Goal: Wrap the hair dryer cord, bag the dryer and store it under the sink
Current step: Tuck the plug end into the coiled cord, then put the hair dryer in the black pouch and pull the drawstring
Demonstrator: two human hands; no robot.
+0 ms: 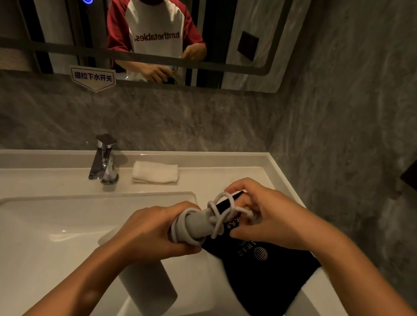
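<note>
Two bare hands work at centre: one left hand (pixel 158 229) and one right hand (pixel 262 212). There is one grey hair dryer (pixel 196 225), one white cord (pixel 220 212), one black drawstring bag (pixel 264 276), one chrome faucet (pixel 104 160) at ten o'clock, one folded white towel (pixel 155 172), one sink (pixel 20 236), one mirror (pixel 253 26) at twelve.

The scene is seen from head height, looking forward and down, close over the sink (pixel 23 222) and mirror (pixel 239 24).
</note>
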